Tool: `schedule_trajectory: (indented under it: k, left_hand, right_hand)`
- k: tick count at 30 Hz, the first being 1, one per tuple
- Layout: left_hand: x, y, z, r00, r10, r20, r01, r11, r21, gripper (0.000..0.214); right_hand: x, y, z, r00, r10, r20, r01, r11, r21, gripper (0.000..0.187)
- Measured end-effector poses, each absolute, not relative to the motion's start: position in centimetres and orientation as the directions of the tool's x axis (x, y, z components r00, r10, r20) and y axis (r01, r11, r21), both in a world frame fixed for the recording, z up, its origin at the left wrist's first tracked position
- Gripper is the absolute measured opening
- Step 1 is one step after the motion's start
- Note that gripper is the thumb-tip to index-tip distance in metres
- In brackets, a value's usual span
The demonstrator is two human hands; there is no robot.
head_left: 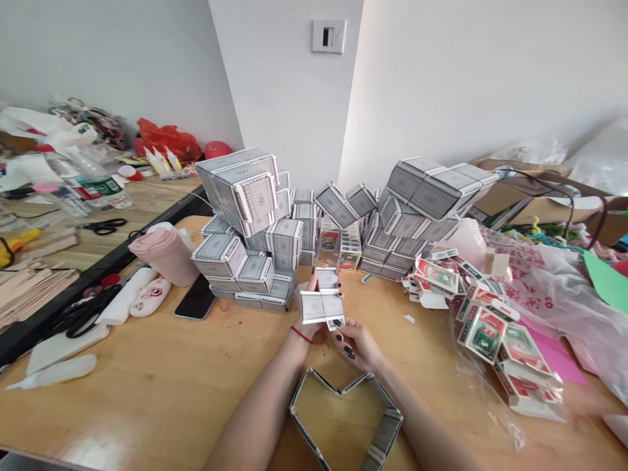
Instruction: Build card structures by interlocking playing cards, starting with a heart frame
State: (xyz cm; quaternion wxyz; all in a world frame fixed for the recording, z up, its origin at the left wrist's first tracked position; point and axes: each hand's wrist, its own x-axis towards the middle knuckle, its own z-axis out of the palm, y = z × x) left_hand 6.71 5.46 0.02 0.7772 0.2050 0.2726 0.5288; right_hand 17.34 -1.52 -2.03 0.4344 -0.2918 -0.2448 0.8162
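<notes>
A piece made of patterned grey-white playing cards (321,307) is held in front of me, low over the table. My left hand (311,330), a red cord at its wrist, lies beneath and behind it, fingers closed round it and mostly hidden. At the lower right corner, the fingers of my right hand (362,345) pinch the edge of a card. Closest to me, between my forearms, stands a heart-shaped ring (390,428) of folded cards. Beyond my hands rise stacked card blocks on the left (252,209) and right (422,203).
Opened red and green card boxes (485,333) and plastic wrapping (564,301) cover the right side. On the left are a phone (195,297), a pink cup (164,254), black scissors (88,311) and a white glue bottle (59,371). Behind the blocks is a wall (289,98).
</notes>
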Motion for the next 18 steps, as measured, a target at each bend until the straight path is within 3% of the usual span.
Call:
schedule_trajectory:
  k: [4, 8, 12, 15, 18]
  left_hand:
    - [6.5, 5.8, -0.3, 0.260, 0.961, -0.098, -0.760, 0.266, 0.593, 0.036]
    - [6.1, 5.7, -0.9, 0.000, 0.998, -0.064, -0.540, 0.054, 0.840, 0.031]
    - [5.6, 5.3, -0.7, -0.033, 0.998, -0.053, -0.265, 0.042, 0.963, 0.032]
    - [5.2, 5.2, -0.4, -0.005, 0.998, -0.066, -0.241, 0.063, 0.968, 0.034]
    - [4.8, 5.2, -0.3, 0.027, 0.996, -0.087, -0.236, 0.091, 0.968, 0.034]
  right_hand:
    - [19.1, -1.2, -1.7, -0.484, 0.847, -0.219, -0.624, -0.510, -0.592, 0.021]
    - [20.5, -0.2, -1.3, -0.324, 0.922, -0.214, -0.627, -0.378, -0.681, 0.034]
    - [20.4, 0.5, -1.2, -0.089, 0.963, -0.255, -0.434, -0.268, -0.860, 0.053]
    - [19.8, 0.3, -1.4, 0.060, 0.981, -0.187, -0.218, -0.170, -0.961, 0.058]
    - [19.4, 0.1, -1.7, 0.177, 0.978, -0.110, -0.070, -0.099, -0.993, 0.053]
